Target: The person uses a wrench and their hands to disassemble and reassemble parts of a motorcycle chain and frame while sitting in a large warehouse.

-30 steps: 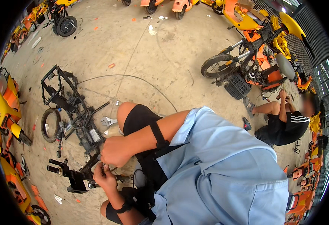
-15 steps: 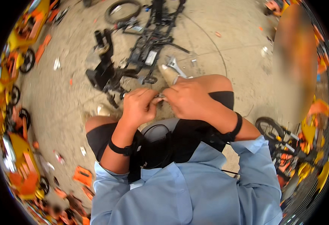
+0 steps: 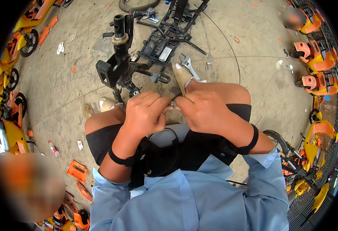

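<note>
My left hand (image 3: 147,113) and my right hand (image 3: 203,111) meet above my lap. Both have their fingers closed in a pinch on a small metal part (image 3: 173,104), mostly hidden by the fingertips, its kind too small to make out. Just beyond my left hand stands a black steering column with fork (image 3: 121,57), apparently tied to a stripped black vehicle frame (image 3: 165,50) lying farther off on the concrete floor. A grey adjustable wrench (image 3: 190,66) rests by my shoe (image 3: 181,75), beyond my right hand.
A tyre (image 3: 138,5) and a long thin cable (image 3: 230,50) lie on the far floor. Yellow and orange scooters (image 3: 319,82) line both sides. At the lower left are orange panels (image 3: 77,171) and a plastic bottle (image 3: 53,149). A wheel (image 3: 277,140) lies near my right elbow.
The view has shifted, so the frame and column appear farther right and higher. My hands stay together, still pinching the small metal part.
</note>
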`<state>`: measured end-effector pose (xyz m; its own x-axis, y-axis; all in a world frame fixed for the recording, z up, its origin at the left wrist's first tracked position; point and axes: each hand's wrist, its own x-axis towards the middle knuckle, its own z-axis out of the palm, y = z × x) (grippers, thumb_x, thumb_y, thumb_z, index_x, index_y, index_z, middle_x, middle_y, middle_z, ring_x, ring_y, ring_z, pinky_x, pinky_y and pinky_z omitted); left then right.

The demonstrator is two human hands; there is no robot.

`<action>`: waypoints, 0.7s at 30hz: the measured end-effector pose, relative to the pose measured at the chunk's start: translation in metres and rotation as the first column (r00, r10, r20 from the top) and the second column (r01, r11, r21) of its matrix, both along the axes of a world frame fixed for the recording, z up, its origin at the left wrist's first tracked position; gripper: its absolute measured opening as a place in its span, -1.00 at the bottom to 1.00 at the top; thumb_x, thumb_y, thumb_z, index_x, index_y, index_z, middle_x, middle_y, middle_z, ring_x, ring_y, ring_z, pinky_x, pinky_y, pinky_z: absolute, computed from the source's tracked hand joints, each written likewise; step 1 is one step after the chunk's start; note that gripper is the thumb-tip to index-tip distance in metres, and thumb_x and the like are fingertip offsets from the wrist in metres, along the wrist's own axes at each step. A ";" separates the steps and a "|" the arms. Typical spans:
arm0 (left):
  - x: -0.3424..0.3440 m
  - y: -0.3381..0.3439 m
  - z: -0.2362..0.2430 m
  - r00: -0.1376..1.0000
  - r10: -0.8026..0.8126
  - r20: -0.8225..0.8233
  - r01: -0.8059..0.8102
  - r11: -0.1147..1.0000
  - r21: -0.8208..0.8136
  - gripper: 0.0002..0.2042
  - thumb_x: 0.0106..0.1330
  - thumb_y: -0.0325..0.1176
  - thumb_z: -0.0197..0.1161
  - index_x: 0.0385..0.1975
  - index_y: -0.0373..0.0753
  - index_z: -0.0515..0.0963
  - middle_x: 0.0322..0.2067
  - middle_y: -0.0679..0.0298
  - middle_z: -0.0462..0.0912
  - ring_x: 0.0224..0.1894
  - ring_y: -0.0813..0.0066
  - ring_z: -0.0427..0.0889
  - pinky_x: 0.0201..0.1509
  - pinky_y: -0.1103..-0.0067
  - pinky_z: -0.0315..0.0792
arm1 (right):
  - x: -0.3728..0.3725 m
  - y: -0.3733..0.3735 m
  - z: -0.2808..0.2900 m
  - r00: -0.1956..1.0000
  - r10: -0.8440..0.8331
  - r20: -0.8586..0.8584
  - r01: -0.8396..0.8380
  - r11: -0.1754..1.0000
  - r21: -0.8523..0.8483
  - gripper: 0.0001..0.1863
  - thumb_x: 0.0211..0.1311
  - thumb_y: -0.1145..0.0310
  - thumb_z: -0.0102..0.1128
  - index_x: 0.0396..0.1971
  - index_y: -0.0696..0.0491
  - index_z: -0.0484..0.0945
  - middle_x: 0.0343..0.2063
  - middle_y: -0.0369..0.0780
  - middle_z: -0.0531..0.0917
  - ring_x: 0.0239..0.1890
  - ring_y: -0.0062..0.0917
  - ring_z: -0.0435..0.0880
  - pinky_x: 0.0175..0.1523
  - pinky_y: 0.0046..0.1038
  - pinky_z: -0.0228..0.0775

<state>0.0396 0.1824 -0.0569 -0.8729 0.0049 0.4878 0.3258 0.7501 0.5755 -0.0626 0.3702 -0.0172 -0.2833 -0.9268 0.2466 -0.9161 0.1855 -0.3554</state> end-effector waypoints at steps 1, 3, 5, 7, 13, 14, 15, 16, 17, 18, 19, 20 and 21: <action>0.000 -0.002 0.001 1.000 0.004 -0.005 -0.004 1.000 0.002 -0.76 -0.19 -0.55 0.38 -0.43 -0.26 0.60 -0.58 0.17 0.53 -0.56 0.13 0.54 -0.48 0.38 0.43 | -0.001 -0.003 0.001 1.000 0.001 -0.005 -0.001 1.000 -0.004 -0.83 -0.11 0.45 0.23 -0.45 0.09 0.48 -0.57 -0.22 0.54 -0.50 -0.34 0.61 -0.45 -0.33 0.43; 0.000 -0.006 0.000 1.000 0.012 -0.014 -0.012 1.000 0.011 -0.75 -0.21 -0.55 0.37 -0.43 -0.26 0.60 -0.58 0.18 0.52 -0.56 0.14 0.54 -0.49 0.39 0.43 | 0.000 -0.008 0.001 1.000 0.000 -0.016 0.000 1.000 0.006 -0.83 -0.12 0.45 0.22 -0.45 0.09 0.48 -0.57 -0.22 0.54 -0.51 -0.35 0.61 -0.46 -0.34 0.42; 0.000 -0.009 0.000 0.999 0.017 -0.032 -0.017 1.000 0.018 -0.74 -0.23 -0.56 0.36 -0.43 -0.25 0.60 -0.59 0.19 0.52 -0.56 0.16 0.54 -0.49 0.40 0.43 | 0.003 -0.011 0.001 0.999 -0.005 -0.035 0.006 1.000 0.028 -0.83 -0.12 0.44 0.22 -0.46 0.09 0.48 -0.57 -0.22 0.54 -0.51 -0.36 0.60 -0.47 -0.35 0.42; -0.001 -0.007 -0.004 0.999 0.015 -0.045 -0.014 0.999 0.035 -0.72 -0.26 -0.57 0.35 -0.43 -0.26 0.60 -0.59 0.21 0.51 -0.57 0.17 0.53 -0.50 0.40 0.43 | 0.002 -0.012 0.005 0.997 0.016 -0.078 -0.010 0.996 0.085 -0.84 -0.11 0.43 0.22 -0.47 0.08 0.47 -0.58 -0.23 0.53 -0.52 -0.38 0.59 -0.49 -0.37 0.41; 0.008 -0.021 -0.005 0.999 0.030 -0.043 -0.029 0.999 0.026 -0.70 -0.29 -0.58 0.33 -0.43 -0.25 0.61 -0.60 0.23 0.50 -0.58 0.20 0.51 -0.52 0.42 0.41 | 0.008 -0.027 0.009 0.982 0.065 -0.177 -0.042 0.991 0.129 -0.79 -0.09 0.40 0.20 -0.39 0.11 0.55 -0.58 -0.28 0.52 -0.50 -0.47 0.56 -0.47 -0.46 0.39; 0.008 -0.021 -0.006 0.997 0.035 -0.062 -0.033 0.999 0.043 -0.70 -0.29 -0.58 0.33 -0.42 -0.25 0.61 -0.61 0.24 0.49 -0.59 0.20 0.50 -0.52 0.42 0.40 | 0.008 -0.028 0.011 0.977 0.064 -0.202 -0.039 0.992 0.123 -0.77 -0.09 0.40 0.20 -0.36 0.12 0.56 -0.58 -0.29 0.51 -0.50 -0.48 0.55 -0.47 -0.48 0.38; 0.008 -0.021 -0.006 0.996 0.046 -0.073 -0.042 0.998 0.049 -0.70 -0.28 -0.58 0.34 -0.42 -0.26 0.61 -0.61 0.24 0.49 -0.60 0.20 0.49 -0.53 0.42 0.39 | 0.009 -0.028 0.012 0.976 0.055 -0.212 -0.032 0.993 0.112 -0.75 -0.09 0.40 0.19 -0.33 0.14 0.57 -0.57 -0.29 0.51 -0.49 -0.49 0.55 -0.46 -0.49 0.38; 0.009 -0.021 -0.005 0.995 0.055 -0.084 -0.051 0.997 0.055 -0.70 -0.28 -0.58 0.35 -0.42 -0.26 0.61 -0.62 0.23 0.48 -0.61 0.20 0.49 -0.53 0.42 0.39 | 0.010 -0.029 0.012 0.974 0.046 -0.221 -0.024 0.995 0.101 -0.72 -0.09 0.39 0.19 -0.30 0.15 0.58 -0.57 -0.30 0.51 -0.49 -0.50 0.54 -0.45 -0.49 0.38; 0.008 -0.022 -0.003 0.993 0.067 -0.098 -0.061 0.996 0.058 -0.70 -0.27 -0.57 0.35 -0.41 -0.27 0.61 -0.63 0.23 0.47 -0.61 0.20 0.48 -0.54 0.43 0.38 | 0.010 -0.030 0.013 0.972 0.038 -0.234 -0.018 0.996 0.087 -0.69 -0.08 0.39 0.19 -0.27 0.17 0.59 -0.56 -0.30 0.50 -0.48 -0.50 0.54 -0.45 -0.50 0.38; 0.008 -0.023 -0.001 0.991 0.069 -0.111 -0.062 0.996 0.058 -0.71 -0.26 -0.57 0.37 -0.41 -0.28 0.61 -0.63 0.23 0.46 -0.62 0.20 0.47 -0.54 0.43 0.37 | 0.011 -0.030 0.011 0.974 0.017 -0.227 -0.006 0.999 0.052 -0.68 -0.09 0.39 0.19 -0.26 0.17 0.59 -0.56 -0.30 0.50 -0.49 -0.50 0.53 -0.45 -0.50 0.37; 0.008 -0.023 0.001 0.990 0.070 -0.124 -0.064 0.996 0.058 -0.71 -0.24 -0.56 0.38 -0.41 -0.28 0.61 -0.64 0.22 0.45 -0.63 0.20 0.46 -0.55 0.43 0.36 | 0.011 -0.031 0.008 0.976 -0.003 -0.220 0.006 1.000 0.016 -0.68 -0.09 0.40 0.19 -0.26 0.17 0.59 -0.56 -0.30 0.49 -0.49 -0.50 0.53 -0.45 -0.50 0.37; 0.007 -0.025 0.003 0.988 0.072 -0.138 -0.065 0.996 0.057 -0.71 -0.23 -0.55 0.40 -0.40 -0.29 0.61 -0.65 0.22 0.45 -0.64 0.20 0.45 -0.55 0.43 0.36 | 0.011 -0.032 0.007 0.977 -0.023 -0.213 0.019 1.000 -0.020 -0.67 -0.10 0.40 0.19 -0.25 0.17 0.60 -0.56 -0.30 0.49 -0.49 -0.50 0.53 -0.45 -0.50 0.36; 0.007 -0.025 0.005 0.988 0.062 -0.143 -0.053 0.996 0.070 -0.72 -0.21 -0.55 0.41 -0.40 -0.30 0.61 -0.64 0.21 0.45 -0.63 0.20 0.45 -0.55 0.42 0.35 | 0.011 -0.032 0.007 0.976 -0.030 -0.216 0.025 0.999 -0.026 -0.66 -0.10 0.40 0.19 -0.24 0.17 0.60 -0.55 -0.30 0.49 -0.49 -0.50 0.53 -0.45 -0.50 0.36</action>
<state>0.0462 0.1571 -0.0523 -0.7911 -0.0796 0.6065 0.3667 0.7319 0.5743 -0.0518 0.3378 -0.0098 -0.2463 -0.9127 0.3260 -0.9664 0.2057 -0.1543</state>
